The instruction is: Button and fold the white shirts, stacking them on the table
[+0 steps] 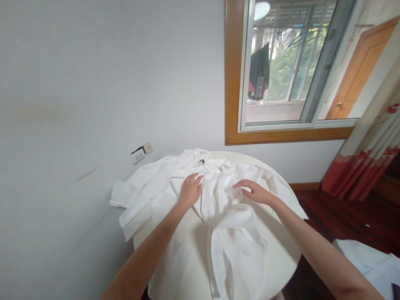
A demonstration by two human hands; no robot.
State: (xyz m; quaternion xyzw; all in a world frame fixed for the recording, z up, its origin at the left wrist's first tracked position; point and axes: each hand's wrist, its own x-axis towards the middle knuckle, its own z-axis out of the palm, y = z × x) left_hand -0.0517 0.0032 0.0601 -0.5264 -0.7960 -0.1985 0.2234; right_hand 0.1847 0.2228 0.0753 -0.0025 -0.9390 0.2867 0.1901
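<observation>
A white shirt (215, 183) lies spread and rumpled over a round white table (193, 233), its collar toward the far edge. One sleeve hangs past the table's left side, and a front panel drapes toward me. My left hand (190, 189) rests on the shirt left of its middle, fingers stretched out and slightly bent. To the right, my right hand (254, 191) is at the cloth with its fingers apart; whether it touches the fabric I cannot tell. Neither hand shows anything gripped.
Behind the table is a pale wall with a power socket (137, 156). A wood-framed window (234, 83) is at the upper right, beside a red and cream curtain (359, 162). More white cloth (368, 262) lies at the lower right, above a dark red floor (318, 208).
</observation>
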